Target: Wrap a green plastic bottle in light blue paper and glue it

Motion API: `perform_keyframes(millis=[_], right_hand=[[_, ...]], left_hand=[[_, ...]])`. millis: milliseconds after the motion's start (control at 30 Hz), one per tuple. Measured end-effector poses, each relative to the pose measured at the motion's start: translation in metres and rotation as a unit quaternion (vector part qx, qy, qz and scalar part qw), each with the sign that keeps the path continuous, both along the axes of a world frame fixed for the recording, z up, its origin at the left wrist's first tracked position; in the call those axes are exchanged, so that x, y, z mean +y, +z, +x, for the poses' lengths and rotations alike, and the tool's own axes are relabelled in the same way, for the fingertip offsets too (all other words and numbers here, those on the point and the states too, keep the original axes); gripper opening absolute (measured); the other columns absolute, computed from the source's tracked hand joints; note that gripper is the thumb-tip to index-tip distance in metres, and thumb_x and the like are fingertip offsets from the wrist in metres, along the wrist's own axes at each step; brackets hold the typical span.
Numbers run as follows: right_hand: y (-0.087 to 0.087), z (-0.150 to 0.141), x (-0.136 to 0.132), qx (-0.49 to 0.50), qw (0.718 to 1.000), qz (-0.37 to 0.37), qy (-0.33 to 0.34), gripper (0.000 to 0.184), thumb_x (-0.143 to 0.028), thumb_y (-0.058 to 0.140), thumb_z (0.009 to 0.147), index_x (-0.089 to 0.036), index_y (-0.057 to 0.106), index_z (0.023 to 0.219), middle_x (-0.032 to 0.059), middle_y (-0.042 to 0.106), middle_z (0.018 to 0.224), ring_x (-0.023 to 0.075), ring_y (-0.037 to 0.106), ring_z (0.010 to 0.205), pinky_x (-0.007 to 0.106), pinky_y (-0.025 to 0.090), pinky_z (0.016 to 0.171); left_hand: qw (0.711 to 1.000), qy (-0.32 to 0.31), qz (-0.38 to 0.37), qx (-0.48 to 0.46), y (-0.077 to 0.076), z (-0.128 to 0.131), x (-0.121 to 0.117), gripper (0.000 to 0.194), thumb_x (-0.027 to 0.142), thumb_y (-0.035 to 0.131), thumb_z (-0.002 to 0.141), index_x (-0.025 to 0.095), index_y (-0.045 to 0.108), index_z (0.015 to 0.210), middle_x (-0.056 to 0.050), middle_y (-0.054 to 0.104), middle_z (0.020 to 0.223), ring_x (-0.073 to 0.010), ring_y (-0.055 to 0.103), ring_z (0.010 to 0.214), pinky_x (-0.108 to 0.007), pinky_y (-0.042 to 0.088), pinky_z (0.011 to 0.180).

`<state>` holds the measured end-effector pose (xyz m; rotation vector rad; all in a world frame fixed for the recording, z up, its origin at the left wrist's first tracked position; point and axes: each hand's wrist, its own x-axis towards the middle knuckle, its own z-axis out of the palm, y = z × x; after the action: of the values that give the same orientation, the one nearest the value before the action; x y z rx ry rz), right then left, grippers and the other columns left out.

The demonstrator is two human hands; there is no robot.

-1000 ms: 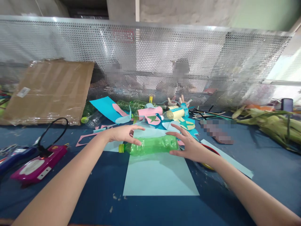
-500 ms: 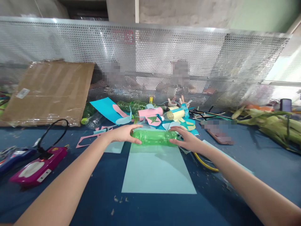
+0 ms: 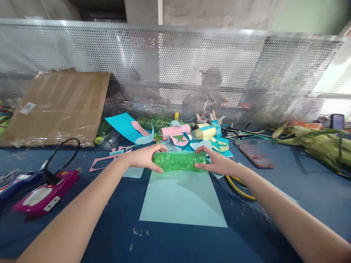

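A clear green plastic bottle (image 3: 178, 161) lies on its side across the far end of a pale blue paper sheet (image 3: 182, 201). My left hand (image 3: 146, 157) grips its left end, thumb on the near side and fingers over the far side. At the other end, my right hand (image 3: 215, 160) holds it the same way. Just beyond the bottle is a pile with a pink-wrapped bottle (image 3: 175, 130), a yellow-wrapped bottle (image 3: 205, 132) and cut paper shapes. Whether the bottle touches the sheet along its whole length I cannot tell.
On the left are a magenta power strip (image 3: 46, 195) and a blue tool (image 3: 20, 186). Flattened cardboard (image 3: 60, 106) leans against a perforated metal screen (image 3: 175, 58). To the right lie a yellow ring (image 3: 241, 190), a phone (image 3: 256, 155) and corn husks (image 3: 315, 144).
The bottle has shifted slightly left between my hands. The paper sheet beneath has turned a little, its near edge now slanting. Both hands keep their grip.
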<state>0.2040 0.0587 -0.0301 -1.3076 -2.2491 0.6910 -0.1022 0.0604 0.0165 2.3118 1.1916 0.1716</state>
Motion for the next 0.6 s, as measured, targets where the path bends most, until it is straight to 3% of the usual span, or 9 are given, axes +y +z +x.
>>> perform_keyframes(millis=[200,333,433,533,600], right_hand=[[0.000,-0.003,-0.008,0.005,1.000,0.020,-0.013,0.072,-0.052,0.071,0.074,-0.025,0.043,0.136,0.0107,0.061,0.124,0.0288,0.059,0.110,0.041,0.048,0.090],[0.003,-0.003,-0.013,-0.040,0.997,0.072,-0.005,0.056,-0.049,0.074,0.072,-0.023,0.060,0.118,0.0098,0.063,0.117,0.0298,0.057,0.111,0.042,0.047,0.092],[0.006,-0.004,-0.016,-0.055,0.993,0.097,0.025,0.045,-0.046,0.074,0.072,-0.023,0.060,0.108,0.0078,0.064,0.112,0.0284,0.058,0.108,0.043,0.046,0.093],[0.009,-0.005,-0.021,-0.049,0.995,0.083,0.041,0.043,-0.043,0.074,0.072,-0.024,0.057,0.107,0.0066,0.063,0.118,0.0278,0.057,0.113,0.043,0.045,0.095],[0.012,-0.006,-0.024,-0.053,0.997,0.050,0.025,0.047,-0.044,0.073,0.073,-0.024,0.056,0.112,0.0066,0.063,0.123,0.0278,0.059,0.112,0.042,0.047,0.092]], left_hand=[[1.000,-0.006,-0.012,0.003,-0.003,-0.001,0.002,0.064,0.045,0.077,0.062,0.023,0.044,0.113,-0.009,0.052,0.125,-0.0288,0.053,0.113,-0.035,0.042,0.089],[0.999,0.002,-0.014,0.032,0.001,0.002,-0.002,0.066,0.042,0.078,0.063,0.021,0.041,0.113,-0.011,0.049,0.126,-0.0285,0.051,0.114,-0.032,0.041,0.086],[0.999,0.010,0.008,0.051,0.006,0.007,-0.009,0.060,0.035,0.077,0.063,0.021,0.042,0.110,-0.010,0.051,0.123,-0.0277,0.053,0.110,-0.031,0.042,0.083],[0.997,0.016,0.037,0.066,0.007,0.010,-0.013,0.057,0.031,0.077,0.064,0.022,0.044,0.110,-0.010,0.054,0.123,-0.0276,0.054,0.110,-0.032,0.043,0.084],[0.996,0.017,0.050,0.072,0.006,0.010,-0.013,0.064,0.030,0.076,0.066,0.024,0.044,0.120,-0.010,0.052,0.132,-0.0288,0.052,0.117,-0.035,0.042,0.089]])
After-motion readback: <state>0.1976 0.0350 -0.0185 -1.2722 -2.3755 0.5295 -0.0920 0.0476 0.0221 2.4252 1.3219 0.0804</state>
